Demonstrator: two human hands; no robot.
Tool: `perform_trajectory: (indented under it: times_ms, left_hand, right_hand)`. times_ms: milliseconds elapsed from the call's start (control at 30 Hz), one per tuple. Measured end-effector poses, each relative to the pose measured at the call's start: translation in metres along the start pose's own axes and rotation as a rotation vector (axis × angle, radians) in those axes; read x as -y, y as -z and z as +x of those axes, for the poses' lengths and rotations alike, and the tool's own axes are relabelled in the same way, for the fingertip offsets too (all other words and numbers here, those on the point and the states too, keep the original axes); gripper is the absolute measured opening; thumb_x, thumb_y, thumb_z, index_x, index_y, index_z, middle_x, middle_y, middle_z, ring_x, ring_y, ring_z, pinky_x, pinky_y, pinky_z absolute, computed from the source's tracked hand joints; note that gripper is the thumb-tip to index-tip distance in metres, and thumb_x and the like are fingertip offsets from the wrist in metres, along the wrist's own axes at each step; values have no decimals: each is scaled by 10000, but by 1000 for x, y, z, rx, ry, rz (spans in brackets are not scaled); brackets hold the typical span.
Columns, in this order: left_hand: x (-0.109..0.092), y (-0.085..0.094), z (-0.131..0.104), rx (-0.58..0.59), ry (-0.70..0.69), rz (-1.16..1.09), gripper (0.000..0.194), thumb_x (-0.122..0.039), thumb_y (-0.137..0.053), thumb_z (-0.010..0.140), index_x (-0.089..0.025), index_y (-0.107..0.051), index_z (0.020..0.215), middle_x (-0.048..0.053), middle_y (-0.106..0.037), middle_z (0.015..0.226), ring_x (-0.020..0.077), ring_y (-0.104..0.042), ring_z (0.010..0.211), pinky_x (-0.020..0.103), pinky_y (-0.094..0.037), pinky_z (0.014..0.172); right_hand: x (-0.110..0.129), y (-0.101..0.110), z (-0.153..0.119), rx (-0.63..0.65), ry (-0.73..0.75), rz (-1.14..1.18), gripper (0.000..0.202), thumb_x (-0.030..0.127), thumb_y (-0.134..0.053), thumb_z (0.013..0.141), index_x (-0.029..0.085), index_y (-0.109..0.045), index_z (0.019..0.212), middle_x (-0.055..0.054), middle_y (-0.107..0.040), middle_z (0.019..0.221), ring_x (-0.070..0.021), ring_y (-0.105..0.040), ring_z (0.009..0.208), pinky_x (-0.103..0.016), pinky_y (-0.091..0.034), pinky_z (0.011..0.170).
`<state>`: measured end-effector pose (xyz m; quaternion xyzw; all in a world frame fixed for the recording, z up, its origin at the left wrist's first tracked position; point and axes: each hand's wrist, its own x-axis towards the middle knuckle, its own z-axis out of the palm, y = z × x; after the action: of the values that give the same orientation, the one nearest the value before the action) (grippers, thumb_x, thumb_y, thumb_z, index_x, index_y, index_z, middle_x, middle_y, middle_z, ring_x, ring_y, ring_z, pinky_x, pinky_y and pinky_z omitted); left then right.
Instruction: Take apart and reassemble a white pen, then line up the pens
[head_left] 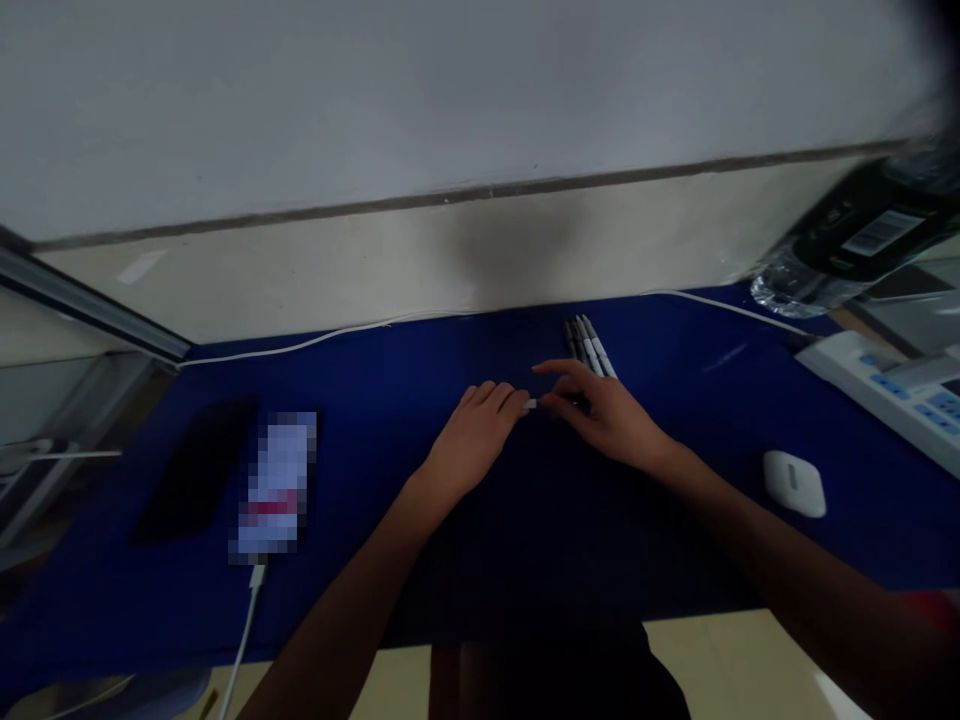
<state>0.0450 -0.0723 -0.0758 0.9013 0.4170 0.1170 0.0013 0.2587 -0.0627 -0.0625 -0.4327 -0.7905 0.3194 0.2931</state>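
Just a small white piece (531, 404) between fingertips

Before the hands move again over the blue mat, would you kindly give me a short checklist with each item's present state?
1. Small white piece pinched between both hands: ok.
2. Left hand resting flat on the blue mat: ok.
3. Right hand clear of the pens: not ok, it overlaps their near ends.
4. Pens lying bunched together: ok.
5. Earbud case apart from both hands: ok.
6. What the white piece is: cannot tell.
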Motion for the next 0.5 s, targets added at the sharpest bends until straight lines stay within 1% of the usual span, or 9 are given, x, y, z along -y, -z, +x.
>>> perform_trajectory:
  times_ms: [133, 167, 200, 267, 333, 433, 500]
  left_hand:
    - [0, 2, 1, -18, 52, -28, 309, -288, -321, 1043, -154, -545, 1208, 81, -605, 1042, 209, -540, 956, 361, -429, 852]
    - [-1, 2, 1, -20, 63, -34, 307, -297, -327, 1042, -157, -555, 1191, 79, -605, 1041, 209, -539, 960, 360, -430, 858]
    - [-1, 3, 2, -20, 71, -38, 305, -307, -333, 1040, -159, -566, 1170, 77, -605, 1036, 209, -538, 958, 360, -430, 863]
    - [-3, 3, 2, -19, 80, -36, 305, -335, -349, 1034, -162, -585, 1120, 76, -604, 1020, 212, -536, 949, 360, -429, 867]
    - [-4, 3, 3, -24, 91, -30, 313, -370, -365, 1027, -163, -596, 1069, 75, -605, 999, 216, -533, 938, 360, -429, 859]
    - [-4, 3, 2, -30, 113, -29, 312, -404, -394, 1014, -169, -599, 1024, 65, -607, 945, 217, -528, 903, 352, -429, 826]
    - [-3, 3, 2, -27, 110, -29, 282, -386, -411, 1012, -176, -599, 1023, 56, -608, 920, 214, -524, 884, 348, -427, 810]
  right_hand:
    - [-4, -1, 1, -64, 77, -1, 449, 281, -622, 882, 259, -503, 1314, -72, -665, 1050, -229, -642, 968, -375, -518, 834]
    - [-4, -1, 1, -53, 74, 1, 453, 293, -629, 879, 258, -503, 1313, -72, -669, 1056, -230, -644, 972, -372, -520, 830]
    - [-4, -1, 1, -31, 60, 7, 444, 310, -614, 892, 253, -497, 1317, -66, -682, 1020, -223, -656, 934, -357, -525, 797]
    - [-3, -1, 1, 29, 14, 26, 412, 331, -541, 942, 244, -475, 1339, -41, -701, 894, -199, -671, 804, -318, -522, 700]
    - [-2, -1, 0, 53, -2, 45, 394, 307, -492, 968, 243, -460, 1356, -27, -699, 840, -185, -667, 748, -302, -515, 671]
    - [-1, -2, 0, 8, 25, 44, 416, 270, -554, 932, 254, -481, 1342, -51, -688, 976, -198, -667, 887, -326, -524, 766]
    - [-1, -2, 0, -9, 38, 35, 428, 283, -610, 899, 260, -510, 1315, -61, -678, 1039, -209, -658, 951, -342, -524, 805]
